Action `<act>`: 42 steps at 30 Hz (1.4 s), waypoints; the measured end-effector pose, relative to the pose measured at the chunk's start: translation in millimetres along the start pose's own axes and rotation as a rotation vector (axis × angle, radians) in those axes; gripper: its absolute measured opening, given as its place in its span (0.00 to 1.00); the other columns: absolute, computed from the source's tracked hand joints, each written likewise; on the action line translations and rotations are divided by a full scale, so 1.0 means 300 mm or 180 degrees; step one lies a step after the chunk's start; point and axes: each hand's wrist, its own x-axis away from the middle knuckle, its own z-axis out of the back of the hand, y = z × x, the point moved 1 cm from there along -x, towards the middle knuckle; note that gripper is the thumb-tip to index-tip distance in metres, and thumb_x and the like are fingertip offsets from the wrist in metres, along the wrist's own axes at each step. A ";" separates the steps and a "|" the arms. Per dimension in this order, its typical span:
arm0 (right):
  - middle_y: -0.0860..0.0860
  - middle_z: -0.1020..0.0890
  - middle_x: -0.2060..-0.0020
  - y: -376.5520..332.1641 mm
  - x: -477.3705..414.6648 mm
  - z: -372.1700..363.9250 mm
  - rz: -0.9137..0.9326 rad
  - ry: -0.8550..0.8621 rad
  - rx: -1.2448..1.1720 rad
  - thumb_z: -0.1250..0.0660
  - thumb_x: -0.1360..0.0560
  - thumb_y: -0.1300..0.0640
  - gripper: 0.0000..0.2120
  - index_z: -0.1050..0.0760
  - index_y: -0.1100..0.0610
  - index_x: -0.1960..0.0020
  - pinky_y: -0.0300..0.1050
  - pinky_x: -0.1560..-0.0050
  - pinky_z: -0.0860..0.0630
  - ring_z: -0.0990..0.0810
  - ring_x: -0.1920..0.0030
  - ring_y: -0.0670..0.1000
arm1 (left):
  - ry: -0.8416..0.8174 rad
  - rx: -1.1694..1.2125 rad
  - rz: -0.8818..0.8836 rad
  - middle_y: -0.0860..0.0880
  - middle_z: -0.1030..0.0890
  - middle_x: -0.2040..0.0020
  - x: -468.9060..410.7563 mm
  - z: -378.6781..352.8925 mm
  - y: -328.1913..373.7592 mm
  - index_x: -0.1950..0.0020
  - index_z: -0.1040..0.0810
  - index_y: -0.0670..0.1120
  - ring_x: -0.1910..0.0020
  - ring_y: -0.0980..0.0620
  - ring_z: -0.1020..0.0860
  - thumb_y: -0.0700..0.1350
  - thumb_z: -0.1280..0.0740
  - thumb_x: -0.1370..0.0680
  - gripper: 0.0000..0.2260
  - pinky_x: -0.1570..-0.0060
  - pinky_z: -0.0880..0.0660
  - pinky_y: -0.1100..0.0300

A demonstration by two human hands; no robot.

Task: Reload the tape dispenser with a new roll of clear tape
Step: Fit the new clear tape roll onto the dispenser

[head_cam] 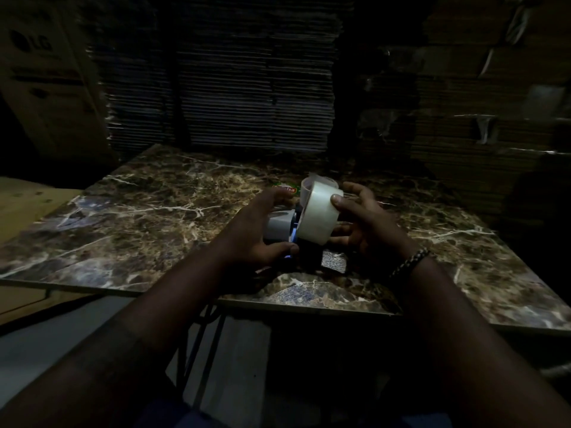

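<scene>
From the head view, both hands work over the middle of the marbled bench in dim light. The right hand has its fingers wrapped on the roll of clear tape, thumb on the outer face, holding it against the tape dispenser; the left hand grips the dispenser's grey body. I'd judge the roll is being seated on the hub: best to keep the dispenser steady, push the roll on square, and mind which way the tape unwinds. "LG" shows on a carton at far left; the label behind the roll is unreadable.
</scene>
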 end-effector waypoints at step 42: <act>0.57 0.19 0.49 -0.012 0.014 -0.073 0.0246 0.0134 0.0736 0.31 0.20 0.50 0.20 0.30 0.54 0.31 0.41 0.70 0.20 0.14 0.67 0.47 | -0.0427 0.0381 0.1030 0.42 0.26 0.24 0.006 0.019 0.038 0.14 0.41 0.51 0.29 0.43 0.22 0.62 0.29 0.29 0.45 0.31 0.21 0.39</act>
